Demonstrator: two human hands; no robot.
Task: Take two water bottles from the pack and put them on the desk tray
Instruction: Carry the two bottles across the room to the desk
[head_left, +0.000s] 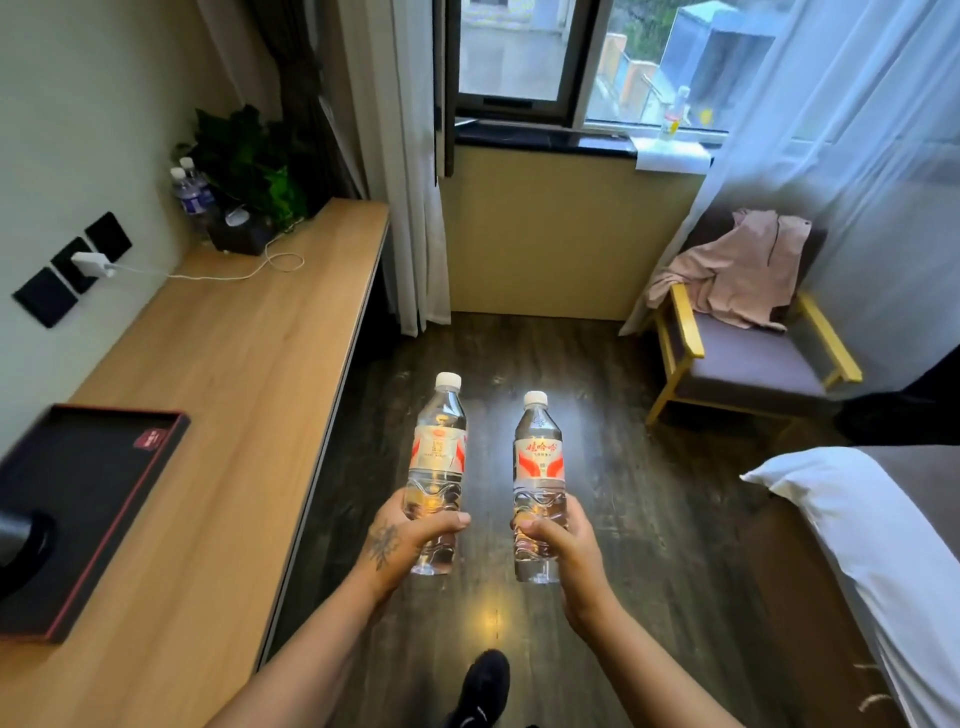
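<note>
Above the floor, beside the counter (228, 395), the left hand (410, 535) grasps one water bottle (437, 457) and the right hand (558, 540) grasps the second bottle (538, 467), both upright. Transfer step: next, carry both leftward and set them inside the black tray (88, 499).

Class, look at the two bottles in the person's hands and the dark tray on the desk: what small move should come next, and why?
Probably swing both hands left toward the tray. The left hand and right hand each grip an upright bottle, left bottle and right bottle, over the floor, clear of the desk, so neither bottle is placed yet.
</note>
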